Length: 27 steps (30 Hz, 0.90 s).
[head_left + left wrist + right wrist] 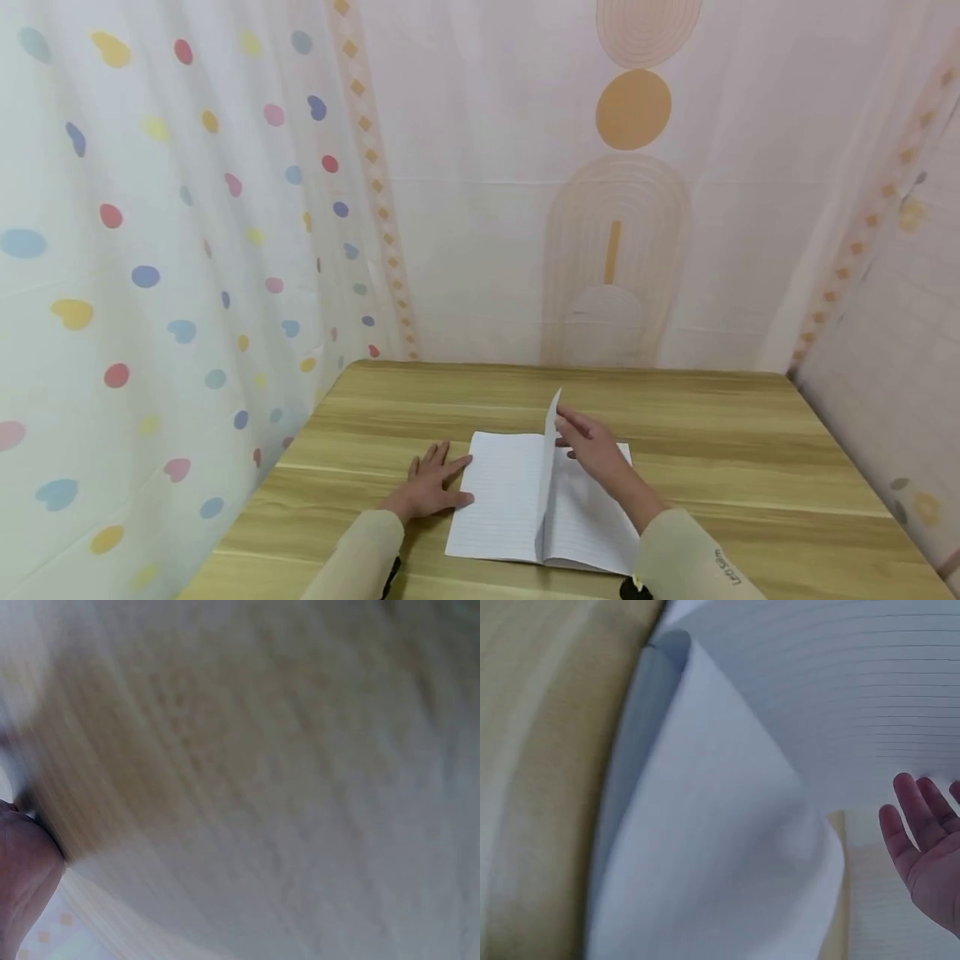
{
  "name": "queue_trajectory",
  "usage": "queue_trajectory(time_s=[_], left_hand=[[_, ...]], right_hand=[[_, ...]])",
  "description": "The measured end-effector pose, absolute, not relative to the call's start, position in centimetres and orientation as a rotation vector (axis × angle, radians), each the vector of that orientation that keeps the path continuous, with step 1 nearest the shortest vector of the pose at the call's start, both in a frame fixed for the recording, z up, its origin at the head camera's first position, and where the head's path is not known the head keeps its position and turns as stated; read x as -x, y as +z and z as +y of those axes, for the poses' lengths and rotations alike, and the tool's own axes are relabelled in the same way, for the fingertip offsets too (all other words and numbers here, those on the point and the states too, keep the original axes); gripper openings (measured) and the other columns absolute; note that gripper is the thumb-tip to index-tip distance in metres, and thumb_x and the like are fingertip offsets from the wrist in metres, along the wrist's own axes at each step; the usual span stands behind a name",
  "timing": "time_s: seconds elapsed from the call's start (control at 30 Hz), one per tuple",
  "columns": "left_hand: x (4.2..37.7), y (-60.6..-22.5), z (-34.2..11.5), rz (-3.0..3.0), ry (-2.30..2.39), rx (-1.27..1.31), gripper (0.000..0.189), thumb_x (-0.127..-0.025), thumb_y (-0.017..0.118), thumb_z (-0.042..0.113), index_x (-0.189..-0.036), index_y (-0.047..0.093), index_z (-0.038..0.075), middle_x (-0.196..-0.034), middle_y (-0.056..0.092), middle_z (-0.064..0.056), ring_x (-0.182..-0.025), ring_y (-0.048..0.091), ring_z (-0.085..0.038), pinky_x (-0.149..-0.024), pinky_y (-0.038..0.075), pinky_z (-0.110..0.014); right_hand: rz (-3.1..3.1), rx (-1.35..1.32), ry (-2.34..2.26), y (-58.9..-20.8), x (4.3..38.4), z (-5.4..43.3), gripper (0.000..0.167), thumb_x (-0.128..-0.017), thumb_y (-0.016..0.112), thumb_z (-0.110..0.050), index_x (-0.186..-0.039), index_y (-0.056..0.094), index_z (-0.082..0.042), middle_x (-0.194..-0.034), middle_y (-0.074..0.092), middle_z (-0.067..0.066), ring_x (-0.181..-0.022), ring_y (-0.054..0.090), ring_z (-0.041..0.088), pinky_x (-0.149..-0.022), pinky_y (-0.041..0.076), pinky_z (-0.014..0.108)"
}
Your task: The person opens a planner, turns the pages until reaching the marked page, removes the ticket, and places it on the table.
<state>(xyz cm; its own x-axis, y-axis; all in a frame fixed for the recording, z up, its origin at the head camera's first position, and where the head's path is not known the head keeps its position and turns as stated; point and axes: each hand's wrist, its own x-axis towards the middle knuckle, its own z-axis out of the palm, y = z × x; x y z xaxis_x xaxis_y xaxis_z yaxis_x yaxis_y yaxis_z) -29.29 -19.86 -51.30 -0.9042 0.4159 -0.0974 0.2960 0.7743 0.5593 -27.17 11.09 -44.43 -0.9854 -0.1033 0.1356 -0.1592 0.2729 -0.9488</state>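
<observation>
A lined notebook [501, 496] lies spread on the wooden table, with one leaf [549, 479] standing nearly upright at its middle. Palm down, my left hand [430, 490] rests on the table with its fingers spread, thumb and index finger reaching the notebook's left edge. Over the right-hand page, my right hand [596, 446] has its fingertips at the upper part of the raised leaf. The right wrist view shows the leaf [727, 825] curving up, with the fairly straight fingers of my right hand [934, 859] beside it. Only part of my left hand [26, 874] appears in the left wrist view, which is blurred.
The wood-grain table [712, 450] extends around the notebook on every side. Behind it hangs a pale patterned curtain [480, 250], and a curtain with coloured dots [187, 250] hangs along the left side.
</observation>
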Motion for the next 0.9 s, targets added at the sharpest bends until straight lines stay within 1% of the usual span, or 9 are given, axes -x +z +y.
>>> queue_trajectory(time_s=[0.13,0.23,0.3,0.43,0.53,0.6,0.67,0.77,0.9], left_hand=[[29.3,-51.1,-19.8,2.759,0.808,-0.555,0.074,-0.09,0.069,0.049,-0.151,0.044,0.014,-0.161,0.008,-0.029,-0.148,0.001,-0.047,-0.113,-0.002,-0.066],[29.3,-51.0,-19.9,2.759,0.807,-0.553,0.075,-0.09,0.068,0.048,-0.151,0.043,0.014,-0.161,0.008,-0.029,-0.148,0.001,-0.048,-0.113,-0.003,-0.066],[29.3,-51.0,-20.0,2.758,0.815,-0.544,0.072,-0.092,0.066,0.047,-0.152,0.043,0.013,-0.161,0.008,-0.029,-0.148,0.001,-0.047,-0.113,-0.003,-0.065],[29.3,-51.1,-20.1,2.757,0.931,-0.52,0.055,-0.103,0.05,0.038,-0.15,0.045,0.009,-0.16,0.013,-0.03,-0.147,0.003,-0.048,-0.113,-0.003,-0.066],[29.2,-51.0,-20.2,2.741,1.021,-0.492,0.052,-0.108,0.036,0.035,-0.149,0.044,0.006,-0.16,0.015,-0.029,-0.148,0.003,-0.047,-0.112,-0.004,-0.066],[29.1,-50.9,-20.2,2.746,1.002,-0.481,0.056,-0.106,0.04,0.04,-0.151,0.042,0.007,-0.16,0.015,-0.028,-0.148,0.003,-0.047,-0.112,-0.004,-0.066],[29.0,-50.9,-20.3,2.751,0.934,-0.491,0.066,-0.101,0.051,0.047,-0.154,0.038,0.009,-0.161,0.012,-0.028,-0.148,0.002,-0.046,-0.113,-0.004,-0.066],[29.0,-51.1,-20.5,2.777,0.816,-0.524,0.08,-0.091,0.065,0.052,-0.155,0.037,0.013,-0.161,0.01,-0.028,-0.148,0.002,-0.046,-0.113,-0.002,-0.066],[28.7,-51.1,-20.6,2.787,0.759,-0.534,0.082,-0.088,0.068,0.053,-0.154,0.039,0.015,-0.161,0.007,-0.028,-0.148,0.001,-0.046,-0.113,-0.002,-0.066]], right_hand=[[-2.614,-0.382,1.512,-46.4,26.4,9.9,0.045,-0.103,0.056,-0.031,-0.139,0.057,-0.004,-0.126,0.065,0.018,-0.111,0.064,0.034,-0.094,0.049,0.05],[-2.75,-0.551,1.125,-48.1,25.8,9.4,0.049,-0.099,0.059,-0.037,-0.138,0.059,-0.006,-0.131,0.061,0.019,-0.123,0.055,0.039,-0.103,0.04,0.058],[-2.828,-0.643,0.886,-49.1,25.4,9.3,0.055,-0.097,0.061,-0.044,-0.138,0.059,-0.007,-0.137,0.056,0.021,-0.13,0.049,0.041,-0.106,0.033,0.062],[-2.922,-0.712,0.588,-50.6,24.9,9.1,0.064,-0.091,0.064,-0.053,-0.139,0.059,-0.011,-0.147,0.045,0.023,-0.139,0.036,0.042,-0.109,0.022,0.068],[-2.956,-0.712,0.528,-51.0,24.5,9.0,0.065,-0.09,0.065,-0.055,-0.14,0.058,-0.013,-0.151,0.04,0.023,-0.141,0.032,0.042,-0.11,0.02,0.068],[-2.959,-0.712,0.53,-51.1,24.2,8.9,0.065,-0.09,0.065,-0.054,-0.14,0.059,-0.013,-0.152,0.039,0.023,-0.142,0.031,0.042,-0.11,0.02,0.069],[-2.967,-0.706,0.544,-50.9,24.0,8.7,0.064,-0.09,0.066,-0.053,-0.14,0.058,-0.012,-0.152,0.038,0.023,-0.142,0.031,0.042,-0.11,0.02,0.068],[-2.956,-0.693,0.578,-50.7,23.8,8.6,0.064,-0.09,0.066,-0.051,-0.14,0.058,-0.011,-0.152,0.038,0.024,-0.142,0.031,0.042,-0.11,0.021,0.067],[-2.931,-0.657,0.632,-51.0,23.8,8.9,0.065,-0.093,0.064,-0.049,-0.141,0.055,-0.007,-0.151,0.039,0.025,-0.141,0.033,0.042,-0.112,0.022,0.064]])
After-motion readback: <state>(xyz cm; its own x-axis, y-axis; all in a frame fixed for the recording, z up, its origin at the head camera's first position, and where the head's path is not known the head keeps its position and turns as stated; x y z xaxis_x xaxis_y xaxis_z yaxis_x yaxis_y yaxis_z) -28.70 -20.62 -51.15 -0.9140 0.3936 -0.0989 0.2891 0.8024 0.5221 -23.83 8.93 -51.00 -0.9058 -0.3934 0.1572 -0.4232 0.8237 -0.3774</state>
